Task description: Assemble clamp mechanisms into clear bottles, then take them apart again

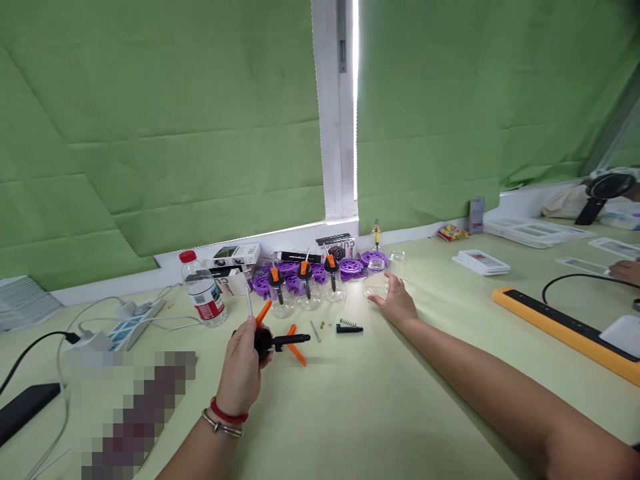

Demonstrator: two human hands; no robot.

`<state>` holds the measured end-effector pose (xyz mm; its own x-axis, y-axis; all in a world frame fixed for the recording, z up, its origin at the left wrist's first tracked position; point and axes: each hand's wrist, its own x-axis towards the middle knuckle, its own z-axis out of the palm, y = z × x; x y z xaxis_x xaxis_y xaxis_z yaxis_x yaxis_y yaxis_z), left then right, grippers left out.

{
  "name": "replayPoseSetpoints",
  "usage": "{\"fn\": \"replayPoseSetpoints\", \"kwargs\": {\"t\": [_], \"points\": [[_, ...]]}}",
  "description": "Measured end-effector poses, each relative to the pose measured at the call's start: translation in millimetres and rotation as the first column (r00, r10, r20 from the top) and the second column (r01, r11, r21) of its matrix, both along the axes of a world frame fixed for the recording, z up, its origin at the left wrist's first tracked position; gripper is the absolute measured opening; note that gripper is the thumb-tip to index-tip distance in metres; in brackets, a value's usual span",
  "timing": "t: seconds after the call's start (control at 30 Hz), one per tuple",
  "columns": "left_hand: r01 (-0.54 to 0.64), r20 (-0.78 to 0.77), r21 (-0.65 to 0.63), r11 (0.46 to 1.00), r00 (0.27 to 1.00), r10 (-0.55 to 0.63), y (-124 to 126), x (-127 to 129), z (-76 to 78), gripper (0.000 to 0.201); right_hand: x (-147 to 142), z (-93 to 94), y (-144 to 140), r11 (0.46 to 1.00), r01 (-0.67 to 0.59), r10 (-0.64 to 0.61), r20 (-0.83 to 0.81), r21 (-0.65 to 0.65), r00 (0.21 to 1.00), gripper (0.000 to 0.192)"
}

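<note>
Gripping black pump (264, 341), left hand (243, 370) seemingly closed.

Open table (380, 400) between both arms, wide and bare. Ahead, small parts (330, 327) dot the way, then jars (305, 293) and purple caps (350, 267) wall off the sill. Bottle (203, 290) and cables (125, 320) crowd the left.

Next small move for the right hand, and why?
Probably close the right hand around the clear bottle and draw it in. Its fingers rest beside the bottle, apparently not yet gripping, while the left hand holds the black-and-orange sprayer head.
</note>
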<state>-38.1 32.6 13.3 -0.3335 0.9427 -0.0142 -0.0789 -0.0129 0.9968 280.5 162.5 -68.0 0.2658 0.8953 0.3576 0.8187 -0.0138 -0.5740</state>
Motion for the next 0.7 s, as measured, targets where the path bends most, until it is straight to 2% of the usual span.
{"fn": "replayPoseSetpoints", "kwargs": {"t": [0.17,0.27,0.37,0.4,0.43,0.47,0.5,0.53,0.57,0.6,0.7], "points": [[0.066,-0.092,-0.016,0.998,0.993,-0.067,0.8,0.8,-4.1,0.040,-1.3,2.1,1.1,0.999,-0.002,0.004,-0.042,0.050,0.999,0.071],[0.122,-0.103,-0.028,0.992,0.987,-0.124,0.0,2.1,-5.7,0.035,-11.5,14.8,-14.2,0.991,-0.018,0.028,-0.075,0.130,0.997,0.069],[0.178,-0.070,-0.048,0.983,0.981,-0.181,-3.3,5.2,-3.3,0.029,-39.1,39.3,-44.6,0.961,-0.211,0.236,-0.127,0.181,0.964,0.056],[0.199,-0.059,-0.055,0.978,0.978,-0.202,-4.7,6.6,-1.8,0.027,-51.3,48.7,-57.2,0.932,-0.325,0.350,-0.167,0.158,0.922,0.050],[0.217,-0.049,-0.063,0.974,0.974,-0.220,-6.3,8.1,-0.1,0.025,-63.9,57.9,-70.2,0.874,-0.471,0.487,-0.219,0.122,0.846,0.044],[0.234,-0.044,-0.070,0.970,0.970,-0.238,-7.7,9.6,1.5,0.024,-76.3,66.1,-82.8,0.787,-0.611,0.610,-0.271,0.090,0.745,0.039],[0.251,-0.045,-0.074,0.965,0.966,-0.255,-8.9,10.9,2.8,0.024,-87.6,73.0,-94.3,0.676,-0.734,0.712,-0.301,0.054,0.634,0.035],[0.265,-0.054,-0.076,0.961,0.961,-0.270,-9.8,11.9,3.5,0.025,-97.5,78.2,-104.1,0.595,-0.803,0.762,-0.333,0.024,0.555,0.035],[0.276,-0.071,-0.074,0.958,0.957,-0.281,-10.2,12.4,3.7,0.026,-105.6,81.7,-111.8,0.549,-0.836,0.778,-0.362,-0.008,0.514,0.036],[0.284,-0.092,-0.068,0.957,0.953,-0.289,-10.3,12.3,3.2,0.028,-111.7,83.5,-117.3,0.529,-0.848,0.773,-0.390,-0.039,0.500,0.036],[0.282,-0.165,0.002,0.960,0.947,-0.277,-7.9,8.8,-1.0,0.038,-120.1,81.6,-123.1,0.544,-0.834,0.695,-0.505,-0.097,0.512,0.034]]}}
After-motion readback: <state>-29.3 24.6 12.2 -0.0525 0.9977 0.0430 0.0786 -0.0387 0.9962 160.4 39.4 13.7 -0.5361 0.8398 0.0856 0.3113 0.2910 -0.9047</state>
